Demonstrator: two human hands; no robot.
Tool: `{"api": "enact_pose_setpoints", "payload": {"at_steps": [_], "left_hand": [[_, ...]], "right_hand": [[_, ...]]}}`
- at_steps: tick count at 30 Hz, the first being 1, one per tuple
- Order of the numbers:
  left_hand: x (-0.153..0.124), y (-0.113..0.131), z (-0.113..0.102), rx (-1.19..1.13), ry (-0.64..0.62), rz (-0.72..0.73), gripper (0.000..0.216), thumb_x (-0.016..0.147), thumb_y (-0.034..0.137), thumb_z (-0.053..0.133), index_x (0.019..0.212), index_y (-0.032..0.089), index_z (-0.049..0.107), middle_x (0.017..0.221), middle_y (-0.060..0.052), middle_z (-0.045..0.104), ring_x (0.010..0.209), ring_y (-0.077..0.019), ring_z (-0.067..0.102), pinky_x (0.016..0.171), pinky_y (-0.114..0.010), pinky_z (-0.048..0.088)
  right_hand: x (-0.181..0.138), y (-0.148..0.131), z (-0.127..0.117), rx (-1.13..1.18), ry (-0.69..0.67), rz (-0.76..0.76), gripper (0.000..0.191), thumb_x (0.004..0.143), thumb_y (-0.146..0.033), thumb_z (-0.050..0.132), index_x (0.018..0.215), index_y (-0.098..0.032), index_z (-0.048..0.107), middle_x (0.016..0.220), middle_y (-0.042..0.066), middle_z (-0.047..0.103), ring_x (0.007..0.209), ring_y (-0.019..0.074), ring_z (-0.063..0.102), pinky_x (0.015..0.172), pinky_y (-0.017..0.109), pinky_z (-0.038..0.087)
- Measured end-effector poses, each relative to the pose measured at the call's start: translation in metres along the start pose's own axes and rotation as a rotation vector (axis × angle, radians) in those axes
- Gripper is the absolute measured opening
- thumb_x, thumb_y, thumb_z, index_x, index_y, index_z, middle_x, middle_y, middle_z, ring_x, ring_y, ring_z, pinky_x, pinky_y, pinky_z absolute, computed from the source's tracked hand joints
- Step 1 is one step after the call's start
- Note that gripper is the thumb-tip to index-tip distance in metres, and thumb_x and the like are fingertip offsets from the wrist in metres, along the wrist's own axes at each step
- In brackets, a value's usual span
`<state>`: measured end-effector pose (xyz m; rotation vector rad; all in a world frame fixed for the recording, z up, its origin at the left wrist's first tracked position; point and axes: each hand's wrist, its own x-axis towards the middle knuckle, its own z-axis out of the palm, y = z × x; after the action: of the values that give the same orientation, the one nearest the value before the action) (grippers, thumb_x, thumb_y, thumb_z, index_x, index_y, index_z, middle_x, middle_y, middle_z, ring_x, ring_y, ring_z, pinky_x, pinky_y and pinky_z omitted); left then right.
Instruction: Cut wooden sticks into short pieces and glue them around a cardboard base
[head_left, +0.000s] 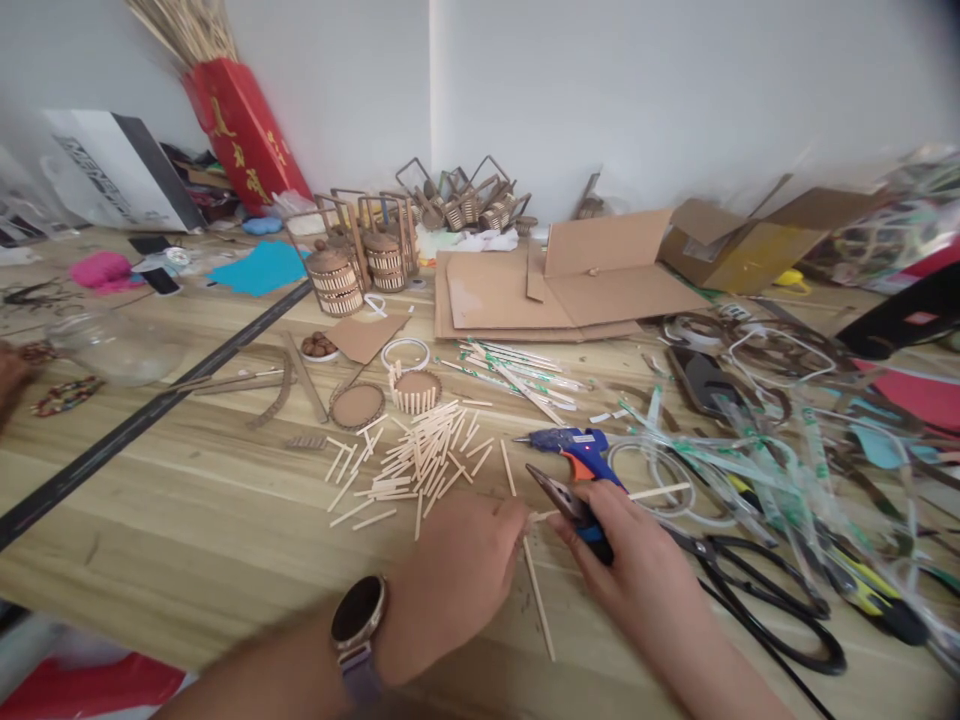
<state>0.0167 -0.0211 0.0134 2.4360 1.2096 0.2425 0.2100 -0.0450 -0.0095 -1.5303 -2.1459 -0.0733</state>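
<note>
In the head view, my left hand (459, 555) pinches a thin wooden stick (541, 516) between closed fingertips; my right hand (637, 560) is curled around the pliers (559, 496). That stick is between the hands, above a longer stick (538, 595) lying on the table. I judge the work partway: a pile of short sticks (426, 450) lies cut, one cardboard base (418, 386) has uprights along part of its rim, and the neighbouring cardboard disc (357, 406) has none. Complete-looking lidded baskets (335, 282) stand behind.

Left hand (465, 555) (curled inward) sits near the clasped right hand (637, 565).
</note>
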Motion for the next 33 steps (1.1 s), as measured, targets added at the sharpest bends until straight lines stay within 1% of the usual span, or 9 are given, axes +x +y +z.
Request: {"api": "enact_pose_setpoints", "payload": {"at_steps": [6,11,14,21,24,27,29,31,33], "left_hand": [[-0.002,0.008,-0.005,0.112,-0.03,-0.01,0.024,0.094,0.013,0.038,0.095,0.017,0.062,0.087,-0.009,0.069,0.085,-0.0244,0.065,0.082,-0.039,0.049],[-0.002,0.012,-0.007,0.152,-0.045,-0.013,0.025,0.091,0.01,0.039,0.093,0.016,0.063,0.081,-0.011,0.07,0.076,-0.0264,0.066,0.083,-0.047,0.049],[-0.002,0.014,-0.008,0.168,-0.072,-0.029,0.027,0.091,0.009,0.038,0.092,0.015,0.064,0.079,-0.012,0.071,0.075,-0.0282,0.067,0.084,-0.05,0.048],[0.001,0.019,-0.014,0.155,-0.138,-0.073,0.029,0.09,0.006,0.037,0.093,0.015,0.064,0.089,-0.012,0.072,0.084,-0.0284,0.068,0.088,-0.049,0.047],[0.001,0.021,-0.012,0.182,-0.156,-0.076,0.029,0.09,0.006,0.036,0.092,0.014,0.064,0.088,-0.013,0.072,0.082,-0.0275,0.068,0.088,-0.048,0.047],[0.001,0.021,-0.006,0.227,-0.159,-0.079,0.03,0.089,0.003,0.036,0.09,0.012,0.065,0.083,-0.014,0.072,0.077,-0.0262,0.068,0.092,-0.049,0.044],[0.002,0.016,-0.004,0.193,-0.119,-0.06,0.029,0.09,0.004,0.037,0.09,0.012,0.065,0.084,-0.013,0.072,0.078,-0.0257,0.067,0.092,-0.047,0.043],[0.003,0.007,-0.004,0.074,-0.063,-0.009,0.026,0.095,0.012,0.039,0.089,0.015,0.064,0.084,-0.01,0.072,0.078,-0.0239,0.066,0.086,-0.042,0.044],[0.006,-0.005,-0.008,-0.1,-0.029,0.057,0.029,0.1,0.025,0.04,0.084,0.017,0.062,0.075,-0.004,0.069,0.071,-0.0194,0.062,0.074,-0.032,0.043]], "right_hand": [[-0.001,-0.005,-0.001,-0.066,-0.014,0.023,0.018,0.096,-0.033,0.042,0.086,-0.023,0.052,0.074,0.003,0.065,0.061,0.0211,0.064,0.055,0.03,0.046],[0.0,-0.008,-0.001,-0.115,-0.02,0.031,0.014,0.094,-0.031,0.043,0.087,-0.023,0.053,0.077,0.004,0.068,0.061,0.0223,0.065,0.056,0.031,0.044],[0.0,-0.009,0.0,-0.137,-0.027,0.039,0.013,0.093,-0.03,0.044,0.086,-0.023,0.053,0.079,0.005,0.069,0.063,0.0231,0.065,0.058,0.032,0.042],[0.0,-0.008,0.0,-0.159,-0.037,0.036,0.012,0.092,-0.028,0.046,0.081,-0.024,0.049,0.076,0.004,0.067,0.065,0.0234,0.065,0.061,0.032,0.04],[-0.002,-0.011,0.002,-0.199,-0.055,0.031,0.012,0.09,-0.027,0.047,0.078,-0.024,0.048,0.076,0.004,0.067,0.065,0.023,0.064,0.062,0.032,0.039],[-0.001,-0.012,0.005,-0.262,-0.066,0.032,0.013,0.089,-0.025,0.047,0.076,-0.023,0.049,0.074,0.005,0.066,0.064,0.0241,0.063,0.063,0.034,0.038],[0.001,-0.009,0.005,-0.204,-0.078,0.043,0.016,0.09,-0.027,0.046,0.075,-0.023,0.05,0.075,0.005,0.065,0.065,0.0241,0.063,0.063,0.034,0.039],[0.006,-0.003,0.0,-0.017,-0.111,0.081,0.021,0.091,-0.031,0.046,0.072,-0.023,0.049,0.07,0.003,0.063,0.063,0.0213,0.061,0.059,0.03,0.041],[0.011,0.003,-0.009,0.223,-0.162,0.134,0.024,0.092,-0.035,0.047,0.072,-0.023,0.05,0.065,0.0,0.06,0.059,0.0178,0.058,0.055,0.027,0.042]]}}
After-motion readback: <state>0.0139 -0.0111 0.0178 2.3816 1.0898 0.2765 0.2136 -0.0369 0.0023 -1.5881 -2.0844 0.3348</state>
